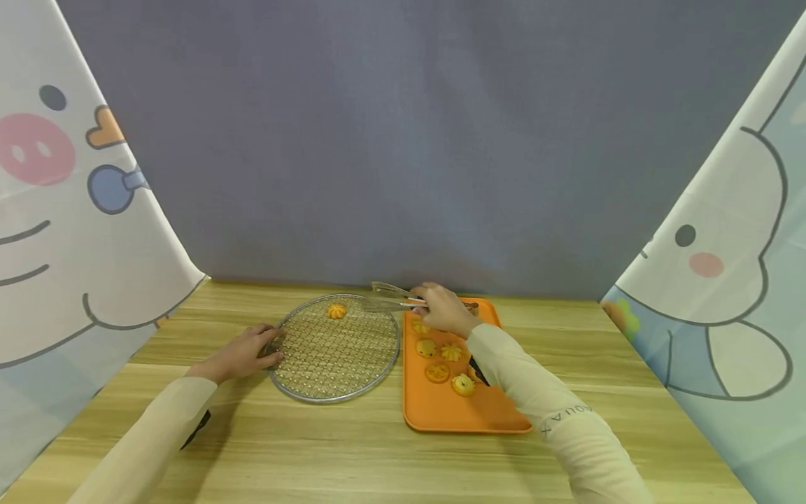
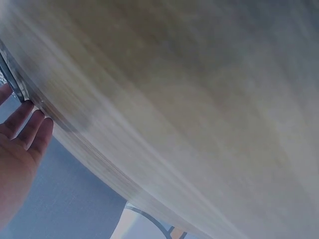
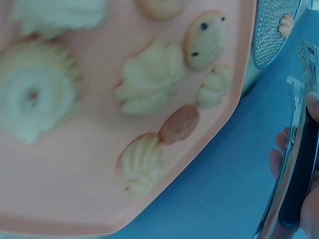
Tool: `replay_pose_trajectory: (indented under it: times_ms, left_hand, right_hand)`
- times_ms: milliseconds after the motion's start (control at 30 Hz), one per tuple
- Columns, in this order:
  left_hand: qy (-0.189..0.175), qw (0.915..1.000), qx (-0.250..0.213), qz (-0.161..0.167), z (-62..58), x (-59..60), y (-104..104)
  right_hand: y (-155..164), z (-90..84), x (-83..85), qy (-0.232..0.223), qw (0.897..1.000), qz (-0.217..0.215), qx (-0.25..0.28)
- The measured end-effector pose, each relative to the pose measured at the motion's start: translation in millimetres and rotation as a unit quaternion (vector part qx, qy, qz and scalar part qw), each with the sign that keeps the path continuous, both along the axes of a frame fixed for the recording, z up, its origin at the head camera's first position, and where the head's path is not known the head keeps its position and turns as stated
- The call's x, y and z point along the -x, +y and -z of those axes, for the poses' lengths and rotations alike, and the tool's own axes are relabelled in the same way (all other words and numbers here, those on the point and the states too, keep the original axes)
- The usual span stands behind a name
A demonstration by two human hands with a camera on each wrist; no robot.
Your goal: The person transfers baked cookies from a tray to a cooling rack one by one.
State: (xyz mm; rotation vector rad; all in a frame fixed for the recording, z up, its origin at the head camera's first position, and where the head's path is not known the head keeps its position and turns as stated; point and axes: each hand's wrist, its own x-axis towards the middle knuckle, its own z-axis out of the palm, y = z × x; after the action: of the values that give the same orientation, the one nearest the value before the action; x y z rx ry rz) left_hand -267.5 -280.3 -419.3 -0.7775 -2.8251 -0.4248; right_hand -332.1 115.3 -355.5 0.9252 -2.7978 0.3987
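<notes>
Your right hand (image 1: 443,310) has its grip closed around a pair of metal tongs (image 1: 393,297), fingers wrapped over the handles above the far end of the orange tray (image 1: 441,413). The tong tips point left and reach over the far right rim of the round wire rack (image 1: 336,348); their arms stand slightly apart and carry nothing that shows. In the right wrist view the tongs (image 3: 291,164) run up along your fingers (image 3: 279,159), with the tray (image 3: 99,189) just beside them.

Your left hand (image 1: 242,355) lies flat, fingers straight and relaxed, its tips touching the left rim of the rack; the left wrist view shows those fingers (image 2: 30,127) against the metal edge.

One cookie (image 1: 336,311) sits on the far part of the rack. Several more cookies (image 1: 450,352) of different shapes lie in the tray's far half, partly hidden by your right forearm. Rack and tray rest side by side on the wooden tabletop (image 1: 315,448), the rack to the left. A grey backdrop (image 1: 403,140) stands behind, cartoon-print curtains (image 1: 57,210) at both sides.
</notes>
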Motion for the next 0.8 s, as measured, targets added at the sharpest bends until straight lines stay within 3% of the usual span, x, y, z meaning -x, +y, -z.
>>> replay_pose_trajectory:
  times_ms: [267, 567, 800]
  left_hand:
    - [-0.004, 1.0, 0.005, -0.007, 0.6, 1.0, 0]
    - [0.008, 1.0, 0.006, -0.001, 2.6, 1.6, -2]
    - [0.01, 0.9999, 0.004, -0.001, 4.2, 1.8, -1]
  right_hand:
    - [31, -0.2, -7.3, -0.013, 1.0, -0.01, 0.022]
    - [60, 0.7, -16.6, 0.01, 1.0, -0.004, -0.002]
    - [85, 1.1, -27.8, 0.019, 1.0, 0.01, 0.012]
